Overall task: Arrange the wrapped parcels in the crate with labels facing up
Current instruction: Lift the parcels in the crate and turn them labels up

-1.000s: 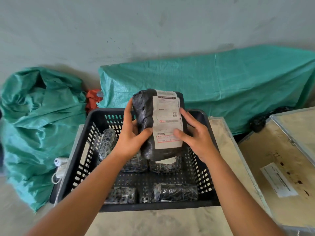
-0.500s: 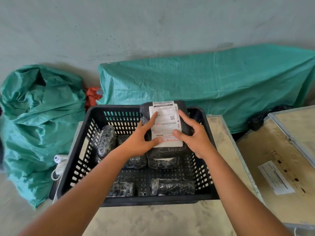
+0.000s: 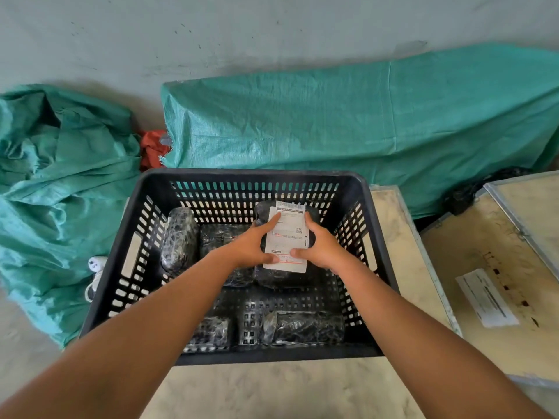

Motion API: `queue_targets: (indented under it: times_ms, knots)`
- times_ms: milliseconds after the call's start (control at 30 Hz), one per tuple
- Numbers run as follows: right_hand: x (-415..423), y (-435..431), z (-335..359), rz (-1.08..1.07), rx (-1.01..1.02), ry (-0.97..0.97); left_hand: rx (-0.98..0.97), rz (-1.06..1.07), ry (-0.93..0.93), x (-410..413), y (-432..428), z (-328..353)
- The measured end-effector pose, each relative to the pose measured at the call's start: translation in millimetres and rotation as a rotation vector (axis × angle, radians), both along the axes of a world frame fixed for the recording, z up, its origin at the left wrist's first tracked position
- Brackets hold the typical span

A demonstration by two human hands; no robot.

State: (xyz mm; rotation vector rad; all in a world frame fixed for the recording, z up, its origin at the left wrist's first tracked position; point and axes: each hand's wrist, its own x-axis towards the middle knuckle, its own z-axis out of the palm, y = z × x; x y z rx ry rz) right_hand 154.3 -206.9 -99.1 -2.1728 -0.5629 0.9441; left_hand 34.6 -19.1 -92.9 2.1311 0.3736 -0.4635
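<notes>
A black slotted plastic crate [image 3: 376,237] stands on a pale board. Inside, at the back right, lies a black wrapped parcel [image 3: 282,276] with its white label [image 3: 289,234] facing up. My left hand [image 3: 249,246] grips its left side and my right hand [image 3: 322,247] its right side, thumbs on the label. Other black wrapped parcels lie in the crate: one upright at the back left [image 3: 178,237], one beside it [image 3: 216,237], two along the front [image 3: 304,326] [image 3: 208,332]. No labels show on those.
Green woven sacks lie behind the crate [image 3: 348,122] and to the left [image 3: 54,189], with an orange cloth [image 3: 152,148] between them. A wooden case [image 3: 490,267] with a paper label stands to the right. A white plug and cable [image 3: 96,264] lie at the crate's left.
Both hands lowered the labelled parcel from above the crate's rim down into the crate's back right, onto the parcels there. Its label stayed facing up.
</notes>
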Motion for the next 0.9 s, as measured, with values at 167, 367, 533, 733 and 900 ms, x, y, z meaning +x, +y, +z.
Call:
queue_targets:
  times_ms: [167, 367, 533, 733, 900]
  knots:
    - [2.7, -0.3, -18.3, 0.045, -0.075, -0.038, 0.07, 0.001, 0.033, 3.5, 2.1, -17.6]
    - [3.6, -3.6, -28.0, 0.006, -0.064, -0.016, 0.035, -0.009, 0.095, 5.9, 6.7, -28.4]
    - [2.9, -0.1, -28.5, 0.006, -0.101, -0.026, -0.017, -0.006, 0.131, 8.9, 8.3, -34.3]
    - [1.6, -1.0, -21.7, 0.022, -0.104, -0.019, -0.059, 0.035, 0.117, 11.4, 7.9, -32.7]
    - [-0.8, -5.0, -1.4, 0.056, -0.14, -0.099, -0.025, 0.101, 0.086, 6.2, -3.2, -14.5]
